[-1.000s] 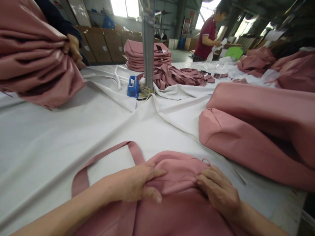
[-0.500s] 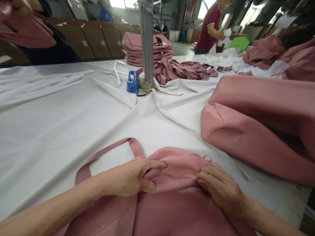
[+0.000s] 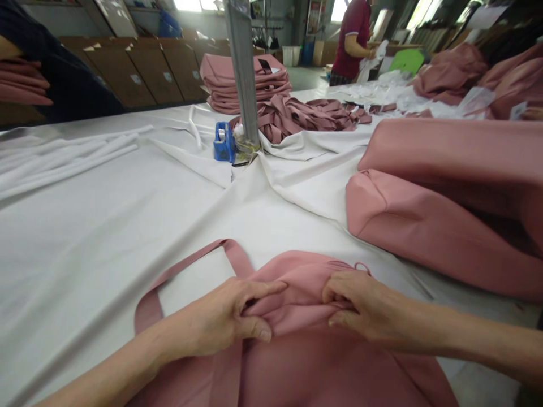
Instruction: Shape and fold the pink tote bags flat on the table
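Observation:
A pink bag [image 3: 305, 367] lies at the near edge of the white-covered table, its top edge gathered in folds. My left hand [image 3: 237, 314] grips the folds at the left of the opening, thumb below and index finger stretched over the material. At the right of the opening, my right hand [image 3: 356, 305] pinches the pink material with bent fingers. A zipper end with a small loop [image 3: 362, 267] shows just above my right hand. The bag's flat strap [image 3: 182, 265] arches over the cloth on the left, passing behind my left wrist.
More pink bags [image 3: 424, 220] lie on the right. Beyond a grey post [image 3: 241, 73] are stacked pink pieces [image 3: 212, 79] and a strap heap [image 3: 297, 118]. A blue tape dispenser [image 3: 224, 142] stands beside the post. White strips [image 3: 63, 158] lie left. Two people stand across the table.
My right hand has shifted left along the bag's edge and turned, its forearm now flatter. My left hand keeps its hold. The person at the far left has moved further left with the pink pieces.

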Motion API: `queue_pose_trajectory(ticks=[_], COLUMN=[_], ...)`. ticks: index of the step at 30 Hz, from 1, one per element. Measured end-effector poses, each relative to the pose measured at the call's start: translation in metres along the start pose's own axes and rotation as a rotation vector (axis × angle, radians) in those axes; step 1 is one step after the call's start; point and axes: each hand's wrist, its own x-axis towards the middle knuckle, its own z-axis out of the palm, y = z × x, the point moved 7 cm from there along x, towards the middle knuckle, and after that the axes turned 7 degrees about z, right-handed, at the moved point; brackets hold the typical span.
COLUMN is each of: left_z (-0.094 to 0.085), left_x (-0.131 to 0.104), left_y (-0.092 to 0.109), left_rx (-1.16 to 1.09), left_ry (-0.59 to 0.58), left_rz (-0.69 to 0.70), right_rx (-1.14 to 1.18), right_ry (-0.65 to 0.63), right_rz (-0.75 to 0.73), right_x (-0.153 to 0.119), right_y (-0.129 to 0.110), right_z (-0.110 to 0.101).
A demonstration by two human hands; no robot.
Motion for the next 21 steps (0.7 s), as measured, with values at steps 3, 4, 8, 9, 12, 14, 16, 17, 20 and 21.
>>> queue_pose_trajectory(ticks=[3,4,8,9,12,14,16,17,20,21], left_z=[0.001,0.002,0.009,0.01,0.01,0.008,0.008,0.009,0.011,0.011], left_x=[-0.001,-0.002,-0.005,-0.005,-0.004,-0.002,0.001,0.003,0.006,0.006], left_y=[0.0,0.0,-0.001,-0.001,0.001,0.005,0.009,0.011,0.011,0.01], left_rx=[0.057,0.101,0.326,0.385,0.575,0.664,0.733,0.772,0.92,0.961], left_ry=[-0.002,-0.003,-0.008,-0.002,0.035,0.058,0.06,0.062,0.112,0.133], left_rz=[0.055,0.08,0.156,0.165,0.146,0.125,0.143,0.16,0.171,0.173], right_rx=[0.013,-0.014,-0.182,-0.206,-0.205,-0.168,-0.154,-0.156,-0.164,-0.158], right_ry=[0.194,0.262,0.417,0.429,0.448,0.454,0.449,0.436,0.375,0.35], right_rz=[-0.17,-0.246,-0.452,-0.466,-0.475,-0.469,-0.431,-0.404,-0.278,-0.226], right_x=[-0.015,-0.022,-0.045,-0.048,-0.047,-0.043,-0.036,-0.032,-0.018,-0.013], right_y=[-0.002,-0.005,-0.012,-0.013,-0.012,-0.011,-0.01,-0.011,-0.012,-0.012], right_z=[0.004,0.006,0.02,0.021,0.019,0.014,0.01,0.008,0.008,0.01])
